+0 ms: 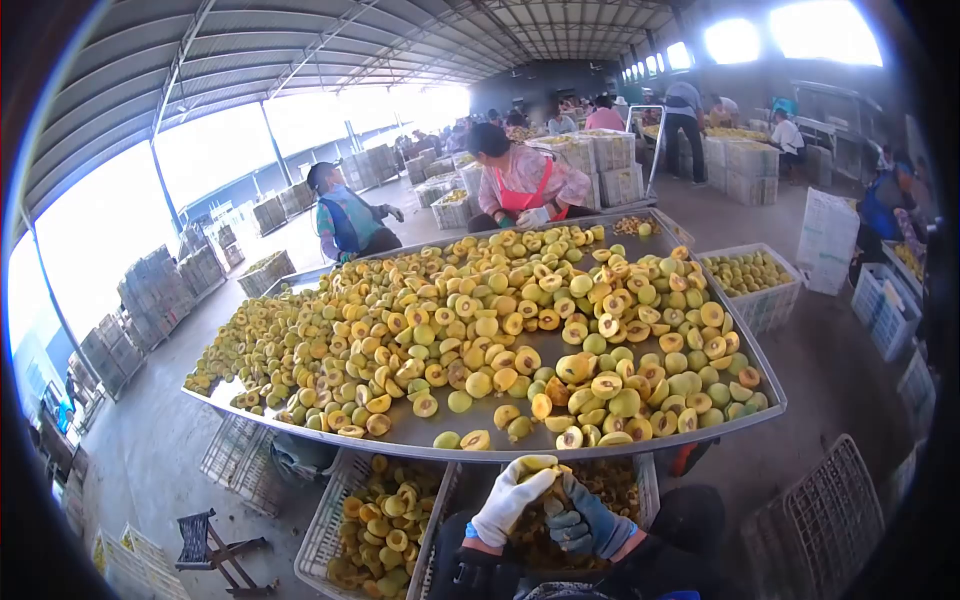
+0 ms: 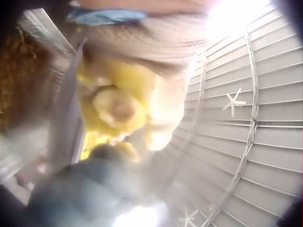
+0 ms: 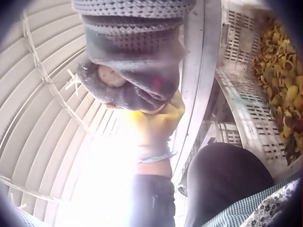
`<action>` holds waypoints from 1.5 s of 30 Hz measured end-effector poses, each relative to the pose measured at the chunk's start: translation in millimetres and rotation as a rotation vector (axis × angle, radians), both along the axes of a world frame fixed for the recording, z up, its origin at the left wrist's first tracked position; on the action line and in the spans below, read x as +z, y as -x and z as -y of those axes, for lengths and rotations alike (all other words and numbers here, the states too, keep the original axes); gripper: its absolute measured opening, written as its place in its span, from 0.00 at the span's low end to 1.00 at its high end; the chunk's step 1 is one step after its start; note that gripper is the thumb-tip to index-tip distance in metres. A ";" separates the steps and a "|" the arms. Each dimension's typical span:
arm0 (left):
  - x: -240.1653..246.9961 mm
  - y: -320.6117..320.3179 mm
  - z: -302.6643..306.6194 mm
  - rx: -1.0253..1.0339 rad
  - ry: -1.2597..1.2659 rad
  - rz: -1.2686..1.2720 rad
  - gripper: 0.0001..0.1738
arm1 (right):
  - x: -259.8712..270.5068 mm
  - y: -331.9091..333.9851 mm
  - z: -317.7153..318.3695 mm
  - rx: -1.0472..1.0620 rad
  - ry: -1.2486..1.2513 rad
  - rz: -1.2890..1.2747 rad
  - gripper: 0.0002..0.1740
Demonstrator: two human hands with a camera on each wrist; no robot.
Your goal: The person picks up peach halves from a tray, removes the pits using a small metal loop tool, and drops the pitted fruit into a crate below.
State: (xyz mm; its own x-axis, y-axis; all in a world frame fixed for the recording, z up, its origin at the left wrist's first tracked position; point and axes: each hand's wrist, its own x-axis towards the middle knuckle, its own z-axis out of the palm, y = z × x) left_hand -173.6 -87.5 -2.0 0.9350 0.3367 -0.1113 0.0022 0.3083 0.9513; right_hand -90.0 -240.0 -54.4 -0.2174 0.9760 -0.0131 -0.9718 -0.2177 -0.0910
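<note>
My left hand [image 1: 513, 500], in a white glove with yellow coating, holds a halved yellow peach [image 2: 118, 108], its brown hollow facing the left wrist camera. Close against it is my right hand [image 1: 590, 517] in a blue-grey knit glove, its fingers curled. A pale, round-ended thing [image 3: 111, 75] shows between those fingers; I cannot tell what it is. Both hands meet just below the near edge of a metal table [image 1: 480, 455], over a crate of yellow-brown pieces [image 1: 625, 482]. Heaped across the tabletop are peach halves [image 1: 400, 345], some with reddish hollows.
A white crate [image 1: 318, 540] of peach halves stands left of my knees. Another crate [image 1: 765, 310] of fruit is beyond the table's right side. Two people [image 1: 525, 185] sit at the far side. A folding stool [image 1: 215, 545] is at lower left, an upright crate [image 1: 835, 510] at lower right.
</note>
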 end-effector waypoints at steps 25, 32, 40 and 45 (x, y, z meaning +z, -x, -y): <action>-28.0 -14.3 17.5 0.320 0.289 0.154 0.28 | -39.1 33.4 -30.0 -0.859 0.357 1.350 0.23; -27.4 -10.8 19.0 0.418 0.306 0.167 0.28 | -25.9 38.1 -29.2 -0.833 0.351 1.537 0.21; -24.6 -9.5 19.7 0.403 0.163 0.107 0.28 | -47.5 32.0 -25.9 -0.760 0.326 1.512 0.20; -18.7 -10.0 25.0 0.457 0.019 0.062 0.26 | -41.2 36.5 -23.8 -0.795 0.242 1.467 0.19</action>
State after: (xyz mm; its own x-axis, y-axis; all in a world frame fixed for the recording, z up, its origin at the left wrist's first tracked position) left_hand -163.6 -112.5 -20.8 0.6962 0.7143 -0.0705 -0.1945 0.2822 0.9394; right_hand -126.5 -216.1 -95.6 0.6232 0.7755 0.1015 0.0287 0.1069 -0.9938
